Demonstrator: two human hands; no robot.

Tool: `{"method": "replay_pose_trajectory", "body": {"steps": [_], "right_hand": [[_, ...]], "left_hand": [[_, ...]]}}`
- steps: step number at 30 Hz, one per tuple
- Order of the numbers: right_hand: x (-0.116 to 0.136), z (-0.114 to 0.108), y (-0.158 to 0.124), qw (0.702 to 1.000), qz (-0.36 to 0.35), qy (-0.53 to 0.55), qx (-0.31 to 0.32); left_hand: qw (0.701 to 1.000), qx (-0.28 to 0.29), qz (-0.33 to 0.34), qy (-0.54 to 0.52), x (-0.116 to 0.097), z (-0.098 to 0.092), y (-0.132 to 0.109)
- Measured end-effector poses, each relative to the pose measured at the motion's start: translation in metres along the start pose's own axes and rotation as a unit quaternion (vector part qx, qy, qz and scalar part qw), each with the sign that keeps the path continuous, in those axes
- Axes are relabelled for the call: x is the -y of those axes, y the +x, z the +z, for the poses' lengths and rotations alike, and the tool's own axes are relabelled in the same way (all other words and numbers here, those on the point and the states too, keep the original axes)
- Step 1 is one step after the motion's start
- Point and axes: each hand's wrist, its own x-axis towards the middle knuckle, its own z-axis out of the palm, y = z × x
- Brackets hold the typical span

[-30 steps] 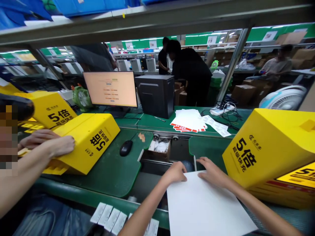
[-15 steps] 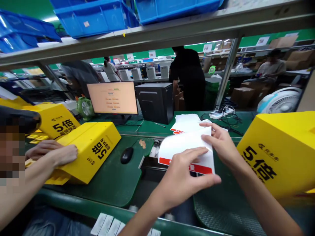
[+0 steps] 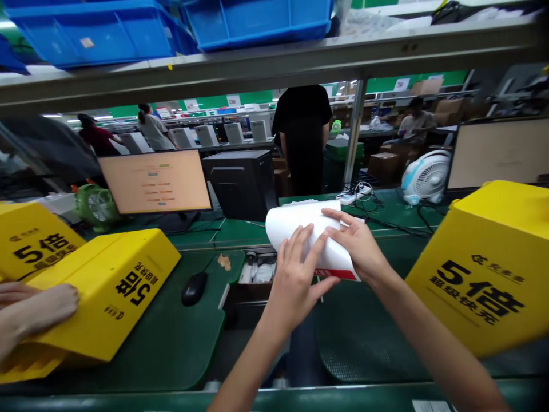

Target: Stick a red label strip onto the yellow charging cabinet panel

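Note:
A white paper sheet (image 3: 298, 220) with a red strip along its lower edge is curled over at its left side, held up in front of me. My right hand (image 3: 358, 243) grips its right edge, thumb and fingers closed on the paper. My left hand (image 3: 298, 266) lies against the front of the sheet with its fingers spread and its thumb stretched out below the red strip. Part of the sheet and its back are hidden by my hands. More white paper lies on the bench just behind it, mostly covered.
Yellow boxes stand at right (image 3: 480, 274) and left (image 3: 115, 292); another person's hand (image 3: 40, 312) rests on the left one. A black mouse (image 3: 194, 288), a monitor (image 3: 154, 183), a black computer case (image 3: 242, 183) and a fan (image 3: 426, 177) are around. Blue bins (image 3: 90, 34) sit overhead.
My view has swung to the right. The sheet is bent more, and my left hand has moved up onto it, its fingers now nearer my right hand.

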Motion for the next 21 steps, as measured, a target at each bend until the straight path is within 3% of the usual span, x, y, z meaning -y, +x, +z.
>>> {"method": "replay_pose_trajectory", "body": {"steps": [6, 11, 16, 21], "right_hand": [[0.002, -0.012, -0.002, 0.998, 0.065, 0.013, -0.006], [0.007, -0.029, -0.024, 0.975, -0.013, -0.149, 0.163], [-0.007, -0.034, -0.03, 0.97, -0.122, -0.201, 0.07], [-0.013, -0.034, -0.026, 0.974, -0.147, -0.163, 0.059]], "left_hand": [[1.0, -0.001, -0.016, 0.021, 0.001, 0.01, 0.004], [0.992, 0.082, -0.094, -0.018, 0.005, 0.008, 0.009], [0.97, 0.171, -0.148, -0.09, -0.005, 0.003, 0.014], [0.963, 0.052, -0.097, -0.246, -0.011, 0.008, 0.014]]}}
